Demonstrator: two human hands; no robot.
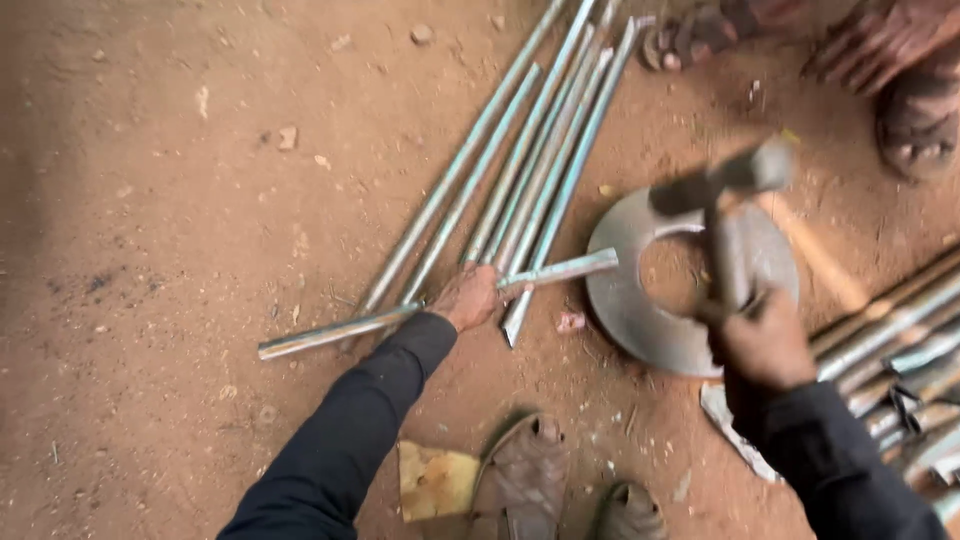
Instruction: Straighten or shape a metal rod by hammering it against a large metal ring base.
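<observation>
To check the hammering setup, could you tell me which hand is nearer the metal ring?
Right. The right hand overlaps the metal ring's near edge, holding a hammer; the left hand grips a rod beside it.

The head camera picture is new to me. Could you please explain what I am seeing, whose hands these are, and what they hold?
There is one picture, taken by a camera worn on a person's head, looking down at that person's own two hands, in dark sleeves, over bare reddish dirt ground.

The left hand grips a thin metal rod; the rod's far end rests on the edge of a flat metal ring lying on the ground. The right hand holds a hammer raised above the ring; it is blurred.

A bundle of similar rods lies behind, and more rods at the right. The sandalled feet at the bottom seem to be the wearer's; another person's feet show at top right.
</observation>
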